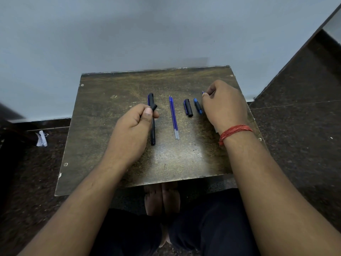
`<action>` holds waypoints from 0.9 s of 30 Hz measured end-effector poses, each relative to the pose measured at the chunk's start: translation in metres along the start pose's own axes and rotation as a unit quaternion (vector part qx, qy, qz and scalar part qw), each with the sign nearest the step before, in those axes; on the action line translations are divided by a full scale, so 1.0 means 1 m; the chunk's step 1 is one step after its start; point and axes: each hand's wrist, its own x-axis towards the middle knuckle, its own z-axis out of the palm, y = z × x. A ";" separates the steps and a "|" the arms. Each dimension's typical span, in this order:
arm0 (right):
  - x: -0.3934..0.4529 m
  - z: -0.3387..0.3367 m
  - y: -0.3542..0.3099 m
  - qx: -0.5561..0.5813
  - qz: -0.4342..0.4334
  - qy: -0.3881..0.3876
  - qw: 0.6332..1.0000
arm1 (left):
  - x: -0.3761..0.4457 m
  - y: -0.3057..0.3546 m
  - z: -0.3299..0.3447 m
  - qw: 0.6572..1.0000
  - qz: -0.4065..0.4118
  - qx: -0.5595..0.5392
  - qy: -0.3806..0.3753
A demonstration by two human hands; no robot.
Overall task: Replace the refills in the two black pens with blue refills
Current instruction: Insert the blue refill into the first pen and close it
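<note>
The left hand grips a black plastic pen barrel; the right hand pinches a thin blue-tipped refill. Best lay it well apart from the two blue refills.

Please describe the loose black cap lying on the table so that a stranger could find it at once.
On the worn brown tabletop, look just right of the pair of long blue refills. The short black plastic pen cap with a blue clip lies there alone, untouched, stubbier than the refills and darker than the blue piece beside it.
</note>
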 end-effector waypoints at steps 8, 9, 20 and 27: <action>-0.022 0.011 -0.033 -0.020 -0.114 -0.046 0.992 | 0.000 0.001 -0.001 1.000 0.000 0.002 0.007; -0.024 0.013 -0.034 -0.030 -0.125 -0.053 0.990 | 0.001 0.002 -0.001 1.000 0.001 0.003 0.009; -0.030 0.024 -0.040 -0.087 -0.151 -0.092 0.980 | 0.002 0.001 -0.002 1.000 0.009 -0.005 0.008; -0.035 0.018 -0.045 -0.119 -0.159 -0.096 0.975 | 0.002 0.004 -0.003 1.000 0.013 0.002 0.007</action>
